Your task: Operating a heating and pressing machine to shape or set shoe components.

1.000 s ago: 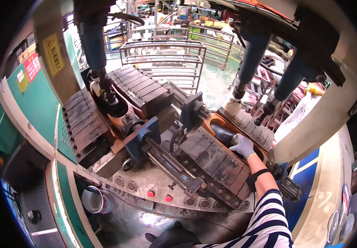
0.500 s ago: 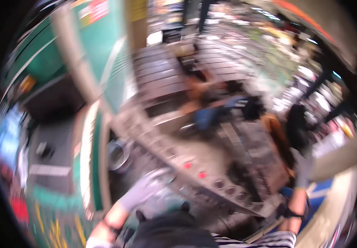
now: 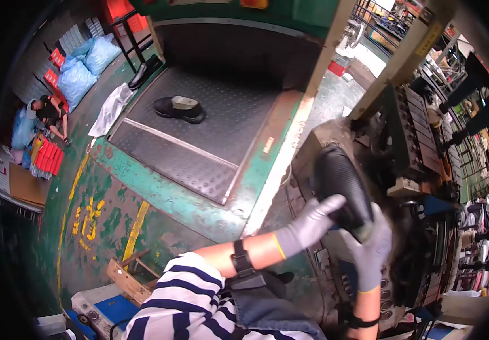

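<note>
A black shoe [image 3: 342,184] with a textured upper is raised in front of me, its toe pointing away. My right hand [image 3: 371,249], in a grey glove, wraps round the heel end, where a pale greenish piece shows at the opening. From the left, my left hand [image 3: 315,222], gloved as well, closes its fingers against the shoe's side. Another black shoe [image 3: 179,109] with a pale greenish block in its opening lies on its own on the dark studded mat [image 3: 199,139] of the green-framed conveyor-like machine ahead.
To the right stands a dark machine [image 3: 411,127] with a row of fittings; a control panel with round buttons lies below my right hand. A wooden stool [image 3: 128,280] is at lower left. Far left, a person [image 3: 51,116] bends near red boxes and blue bags [image 3: 77,82].
My view has swung left, from the machine to the mat. My hands, wide apart before, are now together on the black shoe. The earlier frame is blurred; a dark shape was at my right hand.
</note>
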{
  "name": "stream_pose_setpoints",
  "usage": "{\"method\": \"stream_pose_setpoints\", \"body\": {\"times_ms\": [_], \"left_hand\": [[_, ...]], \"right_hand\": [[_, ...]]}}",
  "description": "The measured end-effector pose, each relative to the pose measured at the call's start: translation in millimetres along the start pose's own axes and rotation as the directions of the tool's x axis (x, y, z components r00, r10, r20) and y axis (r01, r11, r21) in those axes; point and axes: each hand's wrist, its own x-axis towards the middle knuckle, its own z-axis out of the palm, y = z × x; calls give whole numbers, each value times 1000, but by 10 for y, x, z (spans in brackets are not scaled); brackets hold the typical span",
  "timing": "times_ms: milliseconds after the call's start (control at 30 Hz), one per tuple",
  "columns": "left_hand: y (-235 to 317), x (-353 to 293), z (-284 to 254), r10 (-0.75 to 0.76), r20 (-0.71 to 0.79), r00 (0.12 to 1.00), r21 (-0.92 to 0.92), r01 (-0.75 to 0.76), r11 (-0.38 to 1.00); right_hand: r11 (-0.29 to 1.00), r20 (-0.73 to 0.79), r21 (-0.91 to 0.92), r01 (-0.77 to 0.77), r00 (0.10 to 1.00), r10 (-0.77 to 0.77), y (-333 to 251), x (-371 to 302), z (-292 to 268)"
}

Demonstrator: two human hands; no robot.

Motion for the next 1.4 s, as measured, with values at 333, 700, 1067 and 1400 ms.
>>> {"method": "stream_pose_setpoints", "body": {"times_ms": [333,700,1067,1400], "left_hand": [[2576,-960,-1943,525,-446,725,162,-512,844],[4531,-1469,-3030,619,-674,403,421,-480,770],[4956,-1901,-3079,896,-384,-221,594,684,423],[3200,-581,-1554,729,229,645,957,-11,-291]], "right_hand": [[962,431,259,-83,902,-38,-736,-1338,1164],[570,610,-100,-815,403,683,-920,-3848,822],[62,679,40,-997,73,730,-960,-4504,755],[44,545,-277,-960,-119,830,-1678,-5694,1308]]}}
